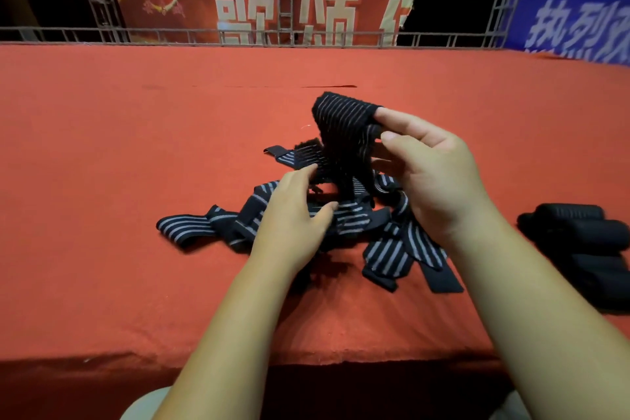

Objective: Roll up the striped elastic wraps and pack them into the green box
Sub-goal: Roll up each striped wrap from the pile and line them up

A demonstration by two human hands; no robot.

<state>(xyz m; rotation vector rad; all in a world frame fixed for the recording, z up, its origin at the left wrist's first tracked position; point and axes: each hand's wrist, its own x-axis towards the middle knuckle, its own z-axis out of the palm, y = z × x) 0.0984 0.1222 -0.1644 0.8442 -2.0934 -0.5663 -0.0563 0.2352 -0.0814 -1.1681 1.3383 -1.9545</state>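
A: Progress?
B: Early, I reckon. My right hand point(433, 177) pinches one wrap point(344, 123) raised, left hand point(293, 218) grips it lower. Loose pile point(388, 249) on worktop point(136, 147), dark rolls point(579, 232) at right, no green box in view.

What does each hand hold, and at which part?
The right hand pinches the upper end of a striped elastic wrap. The left hand touches its lower part; whether it grips cannot be told.

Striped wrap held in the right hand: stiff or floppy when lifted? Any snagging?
Probably floppy: the wrap droops from the right hand and hangs limp. Likely light, since a fingertip pinch holds it. May snag: its tail runs into the tangled pile.
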